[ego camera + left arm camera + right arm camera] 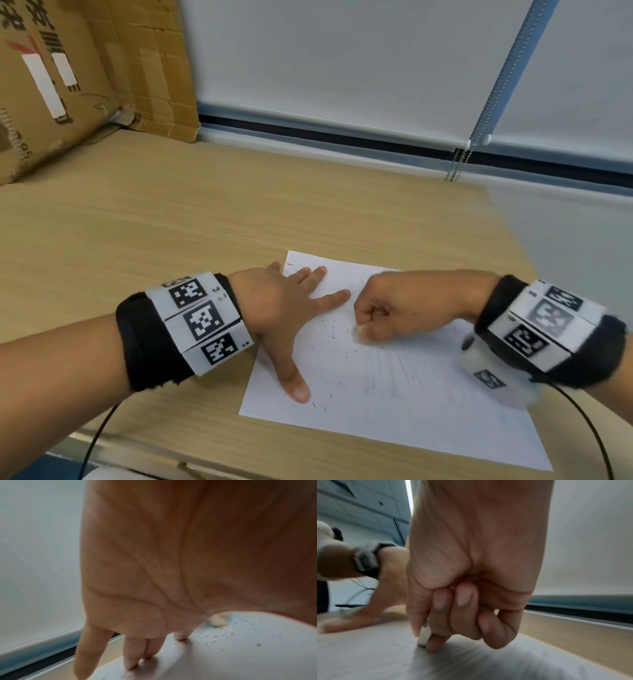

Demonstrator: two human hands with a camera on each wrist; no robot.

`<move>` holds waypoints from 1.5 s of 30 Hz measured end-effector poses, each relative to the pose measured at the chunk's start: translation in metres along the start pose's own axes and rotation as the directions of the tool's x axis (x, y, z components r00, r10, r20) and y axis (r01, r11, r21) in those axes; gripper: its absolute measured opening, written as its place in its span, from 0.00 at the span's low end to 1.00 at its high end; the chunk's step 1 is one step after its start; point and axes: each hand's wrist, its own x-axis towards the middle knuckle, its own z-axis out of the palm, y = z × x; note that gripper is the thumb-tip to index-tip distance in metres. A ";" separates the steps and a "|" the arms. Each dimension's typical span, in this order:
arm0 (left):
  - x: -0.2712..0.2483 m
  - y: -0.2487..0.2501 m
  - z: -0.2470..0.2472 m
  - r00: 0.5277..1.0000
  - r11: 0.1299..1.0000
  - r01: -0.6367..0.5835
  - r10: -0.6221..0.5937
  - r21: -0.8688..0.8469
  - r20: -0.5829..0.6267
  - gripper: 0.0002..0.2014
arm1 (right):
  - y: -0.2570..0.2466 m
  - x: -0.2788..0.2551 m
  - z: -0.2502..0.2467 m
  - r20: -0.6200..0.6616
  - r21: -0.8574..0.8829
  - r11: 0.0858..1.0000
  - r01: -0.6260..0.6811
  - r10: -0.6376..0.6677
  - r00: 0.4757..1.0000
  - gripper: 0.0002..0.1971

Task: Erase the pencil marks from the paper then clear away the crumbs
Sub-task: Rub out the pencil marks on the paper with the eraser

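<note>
A white sheet of paper lies on the wooden desk near its front edge. Faint grey pencil strokes remain on its middle, and dark eraser crumbs are scattered over its left part. My left hand lies flat on the sheet's left side, fingers spread, thumb toward me. My right hand is curled and pinches a small white eraser, whose tip presses on the paper beside the crumbs. The right wrist view shows the eraser between thumb and forefinger. In the left wrist view the eraser sits beyond my palm among crumbs.
A large cardboard box stands at the desk's back left. A window blind with a bead chain runs along the back. Bare wooden desk stretches left of and behind the paper. A black cable hangs from my left wrist.
</note>
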 end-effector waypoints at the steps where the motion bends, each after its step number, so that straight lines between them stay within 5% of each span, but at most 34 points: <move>1: 0.000 0.000 -0.001 1.000 1.000 0.001 -0.001 0.000 0.004 0.71 | -0.006 -0.005 0.006 0.049 0.014 1.000 0.017 -0.017 0.999 0.17; 4: 0.000 0.001 -0.002 1.000 1.000 0.003 -0.003 0.006 0.009 0.70 | -0.013 -0.010 0.005 0.114 0.014 1.000 0.025 -0.026 0.993 0.16; 8: 0.001 -0.001 0.001 1.000 1.000 -0.011 0.011 0.015 -0.014 0.71 | -0.009 -0.002 -0.004 -0.054 -0.079 0.997 -0.025 0.020 0.998 0.19; 13: 0.003 0.000 0.001 1.000 0.999 0.005 -0.004 0.052 -0.020 0.71 | -0.033 -0.028 0.025 0.004 -0.145 0.988 0.044 -0.044 0.999 0.15; 16: 0.006 -0.001 -0.001 1.000 0.998 0.010 -0.009 0.070 -0.010 0.72 | -0.037 -0.042 0.028 -0.104 -0.207 0.978 -0.031 0.009 0.995 0.17; 20: 0.006 -0.003 -0.001 1.000 0.998 0.005 -0.006 0.059 0.007 0.72 | -0.036 -0.077 0.041 -0.353 -0.183 0.947 -0.263 0.186 0.917 0.18; 25: 0.011 -0.005 -0.003 1.000 0.998 -0.005 0.003 0.065 0.024 0.72 | -0.050 -0.113 0.074 -0.398 -0.059 0.847 -0.529 0.466 0.790 0.13; 33: 0.006 -0.006 -0.004 0.999 0.998 -0.033 0.032 0.048 0.031 0.70 | -0.054 -0.116 0.113 -0.438 0.141 0.791 -0.596 0.590 0.678 0.13; 37: -0.007 -0.016 0.000 0.994 0.994 -0.079 0.084 0.080 -0.063 0.56 | -0.053 -0.114 0.126 -0.551 0.250 0.804 -0.540 0.577 0.604 0.11; 40: -0.018 -0.005 0.007 0.959 0.963 -0.200 0.230 0.179 -0.163 0.50 | -0.051 -0.115 0.133 -0.649 0.253 0.831 -0.496 0.525 0.550 0.09; 45: -0.035 0.047 0.042 0.795 0.787 -0.545 0.595 0.289 -0.120 0.43 | -0.045 -0.113 0.143 -0.776 0.240 0.883 -0.403 0.424 0.466 0.07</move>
